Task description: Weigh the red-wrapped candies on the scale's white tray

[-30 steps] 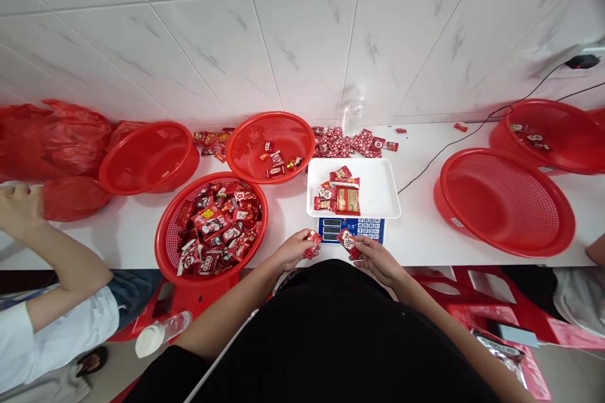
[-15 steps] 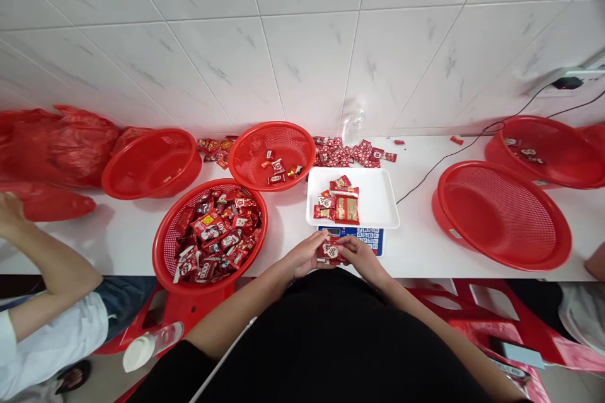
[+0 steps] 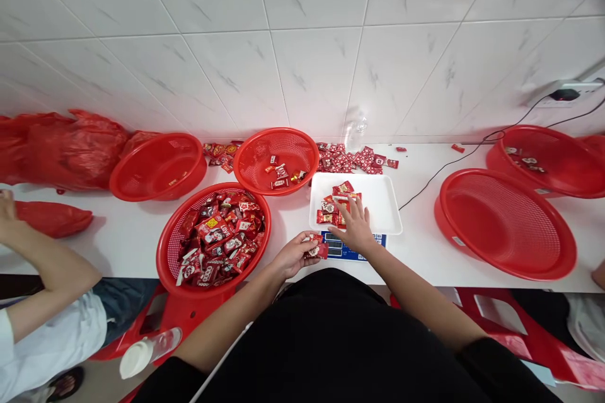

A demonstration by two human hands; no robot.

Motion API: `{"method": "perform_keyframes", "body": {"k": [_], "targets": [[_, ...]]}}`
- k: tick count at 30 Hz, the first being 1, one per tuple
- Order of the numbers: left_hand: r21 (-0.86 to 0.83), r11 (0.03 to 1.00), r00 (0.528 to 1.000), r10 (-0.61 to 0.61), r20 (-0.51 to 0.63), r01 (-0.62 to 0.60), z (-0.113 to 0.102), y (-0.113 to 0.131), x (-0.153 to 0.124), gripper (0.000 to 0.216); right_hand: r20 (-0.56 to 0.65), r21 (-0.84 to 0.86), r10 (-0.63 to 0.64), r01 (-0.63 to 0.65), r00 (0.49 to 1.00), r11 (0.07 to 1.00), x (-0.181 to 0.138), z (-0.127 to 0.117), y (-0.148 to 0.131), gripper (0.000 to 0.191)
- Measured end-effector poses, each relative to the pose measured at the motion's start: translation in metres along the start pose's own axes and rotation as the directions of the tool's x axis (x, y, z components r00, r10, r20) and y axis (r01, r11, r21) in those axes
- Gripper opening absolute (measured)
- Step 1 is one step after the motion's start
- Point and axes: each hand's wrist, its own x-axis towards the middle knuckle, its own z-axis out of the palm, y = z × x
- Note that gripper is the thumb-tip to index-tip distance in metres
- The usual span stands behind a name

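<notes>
My left hand (image 3: 293, 255) is closed on a few small red candy packets (image 3: 317, 248) at the near edge of the white table, just left of the scale's keypad. My right hand (image 3: 355, 225) reaches onto the white scale tray (image 3: 382, 201), fingers spread over the little pile of red candy packets (image 3: 334, 200) lying there. The blue display panel of the scale (image 3: 347, 250) shows under my right wrist. A red basket full of candy packets (image 3: 213, 238) stands to the left of my left hand.
Behind the scale are a red basket with a few candies (image 3: 276, 159) and loose packets (image 3: 355, 157) by the wall. Further red baskets stand left (image 3: 158, 165) and right (image 3: 505, 221), (image 3: 551, 159). Another person's arm (image 3: 45, 258) reaches toward red plastic bags (image 3: 51, 217) at left.
My right hand left the packets held between both hands and moved forward onto the scale tray's pile. My left hand keeps the packets. The view tilted slightly.
</notes>
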Motion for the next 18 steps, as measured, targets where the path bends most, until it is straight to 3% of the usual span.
{"method": "perform_keyframes", "body": {"k": [4,8,18], "targets": [[-0.018,1.0,1.0,0.008,-0.001,-0.008,-0.007,0.0,-0.002,0.03,0.209,-0.18,-0.04,0.079,0.977,0.98,0.032,0.008,-0.011,0.08],[-0.019,1.0,1.0,0.006,-0.016,-0.006,-0.011,0.001,-0.005,0.032,0.313,-0.252,-0.028,0.112,0.949,0.961,0.053,0.015,-0.009,0.08],[-0.035,0.999,0.999,0.013,-0.04,-0.014,-0.017,0.001,-0.003,0.031,0.3,-0.246,-0.252,0.33,0.92,0.911,0.067,0.017,0.007,0.055]]}}
